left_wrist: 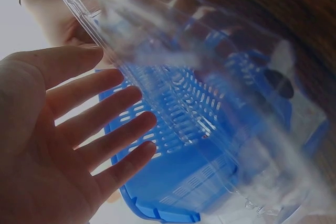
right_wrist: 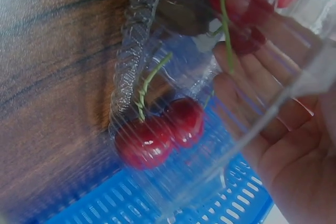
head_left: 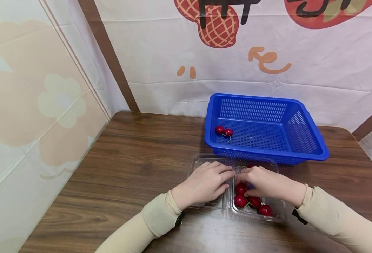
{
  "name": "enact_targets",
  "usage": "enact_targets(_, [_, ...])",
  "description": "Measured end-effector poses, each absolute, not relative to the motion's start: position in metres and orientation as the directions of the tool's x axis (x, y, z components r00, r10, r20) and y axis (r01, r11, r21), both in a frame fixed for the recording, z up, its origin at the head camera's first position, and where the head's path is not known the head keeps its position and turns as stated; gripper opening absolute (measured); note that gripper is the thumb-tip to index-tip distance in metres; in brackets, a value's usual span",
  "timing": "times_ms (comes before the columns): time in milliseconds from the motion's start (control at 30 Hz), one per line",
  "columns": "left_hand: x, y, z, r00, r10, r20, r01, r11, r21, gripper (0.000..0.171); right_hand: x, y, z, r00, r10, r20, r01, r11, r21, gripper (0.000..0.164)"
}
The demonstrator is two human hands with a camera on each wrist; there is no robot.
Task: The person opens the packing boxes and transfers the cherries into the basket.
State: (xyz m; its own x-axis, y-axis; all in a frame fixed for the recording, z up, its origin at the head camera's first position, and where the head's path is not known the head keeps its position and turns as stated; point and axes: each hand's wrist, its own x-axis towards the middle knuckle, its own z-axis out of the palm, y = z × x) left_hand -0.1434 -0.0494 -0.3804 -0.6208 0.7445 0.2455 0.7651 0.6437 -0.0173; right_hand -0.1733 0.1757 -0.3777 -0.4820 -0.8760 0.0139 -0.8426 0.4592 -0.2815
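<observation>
A clear plastic clamshell box lies opened flat on the table. My left hand rests over its left half, fingers extended toward the middle fold; the left wrist view shows that hand spread beside the clear plastic. My right hand reaches into the right half, its curled fingers and thumb about a red cherry. More cherries with green stems lie around it, among them one cherry at the near corner. Through the box wall, two cherries show apart from the right hand.
A blue perforated basket stands just behind the box, with two cherries at its left side. The brown wooden table extends left of the box. A printed cloth hangs behind the table.
</observation>
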Motion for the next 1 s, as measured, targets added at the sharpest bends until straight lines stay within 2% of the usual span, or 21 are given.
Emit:
enact_targets(367, [-0.143, -0.049, -0.379, -0.626, 0.743, 0.236, 0.762, 0.647, -0.019, 0.037, -0.172, 0.181, -0.368, -0.482, -0.873, 0.074, -0.855, 0.451, -0.259, 0.027])
enact_targets(1000, [-0.144, -0.049, -0.381, -0.609, 0.746, 0.270, 0.769, 0.638, -0.028, 0.036, -0.166, 0.190, -0.352, -0.549, -0.828, 0.118, -0.817, 0.502, -0.283, 0.026])
